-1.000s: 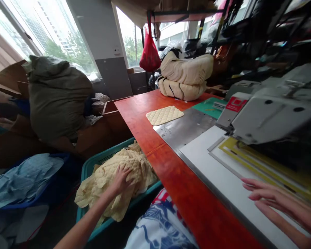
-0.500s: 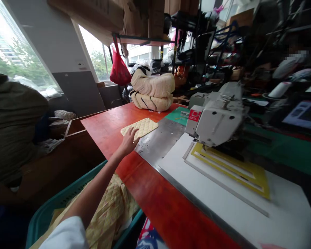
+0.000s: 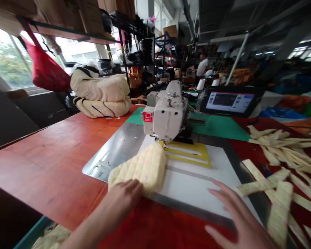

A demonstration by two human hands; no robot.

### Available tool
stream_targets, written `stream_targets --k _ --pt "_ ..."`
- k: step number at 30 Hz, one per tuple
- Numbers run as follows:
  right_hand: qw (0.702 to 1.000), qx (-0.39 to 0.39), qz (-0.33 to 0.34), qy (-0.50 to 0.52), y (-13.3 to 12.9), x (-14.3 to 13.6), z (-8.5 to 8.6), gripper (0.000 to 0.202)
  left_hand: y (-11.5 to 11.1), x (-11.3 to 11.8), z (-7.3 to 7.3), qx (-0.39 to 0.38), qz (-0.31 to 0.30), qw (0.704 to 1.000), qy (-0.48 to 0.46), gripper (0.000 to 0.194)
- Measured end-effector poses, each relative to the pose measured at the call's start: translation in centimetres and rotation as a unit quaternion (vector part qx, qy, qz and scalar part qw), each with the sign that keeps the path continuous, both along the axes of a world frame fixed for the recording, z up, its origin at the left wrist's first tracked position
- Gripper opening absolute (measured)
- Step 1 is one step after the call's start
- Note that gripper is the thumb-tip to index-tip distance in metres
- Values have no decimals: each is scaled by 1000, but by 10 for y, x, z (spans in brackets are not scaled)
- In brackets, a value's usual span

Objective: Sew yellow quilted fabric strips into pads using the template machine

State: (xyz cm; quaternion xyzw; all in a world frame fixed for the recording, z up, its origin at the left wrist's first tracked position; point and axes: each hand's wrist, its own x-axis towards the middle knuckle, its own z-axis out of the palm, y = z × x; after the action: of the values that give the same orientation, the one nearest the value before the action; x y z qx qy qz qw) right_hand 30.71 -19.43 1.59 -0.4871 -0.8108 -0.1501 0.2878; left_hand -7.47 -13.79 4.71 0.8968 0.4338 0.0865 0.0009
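Observation:
My left hand (image 3: 126, 193) grips the near edge of a cream quilted fabric piece (image 3: 142, 166), its thumb hidden. The piece is tilted up in front of the sewing machine head (image 3: 168, 116), above the metal plate and the white board (image 3: 189, 186). Over the board's right part is my right hand (image 3: 233, 211), slightly blurred, fingers spread, holding nothing. Under the machine head lies a yellow slotted template (image 3: 189, 154).
Cream fabric strips (image 3: 280, 200) lie scattered on the right. A control screen (image 3: 228, 102) stands behind them. Two bundled cream rolls (image 3: 101, 93) sit on the red table (image 3: 54, 148) at the back left. A teal basket (image 3: 33, 231) with quilted fabric is at lower left. A person (image 3: 202, 67) stands far back.
The view has swung to the right. My left hand has picked the quilted piece off the table and brought it to the machine. My right hand has come into view.

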Motion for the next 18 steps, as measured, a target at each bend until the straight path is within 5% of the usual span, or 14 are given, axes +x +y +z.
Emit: stream_targets --k 3,5,10,15,18 --pt "999 -35 -5 -20 13 -26 -6 50 -33 39 -20 33 -117 991 -64 11" --pt "999 -11 30 -13 21 -35 -7 40 -34 51 -26 57 -134 985 -93 9" --pt "998 9 56 23 21 -20 -7 34 -20 43 -28 121 -129 977 -117 27" --pt "998 34 -42 13 23 -4 -8 30 -9 35 -28 132 -159 972 -109 30" --pt "998 1 -59 -1 29 -14 -6 45 8 45 -28 148 -162 969 -111 29"
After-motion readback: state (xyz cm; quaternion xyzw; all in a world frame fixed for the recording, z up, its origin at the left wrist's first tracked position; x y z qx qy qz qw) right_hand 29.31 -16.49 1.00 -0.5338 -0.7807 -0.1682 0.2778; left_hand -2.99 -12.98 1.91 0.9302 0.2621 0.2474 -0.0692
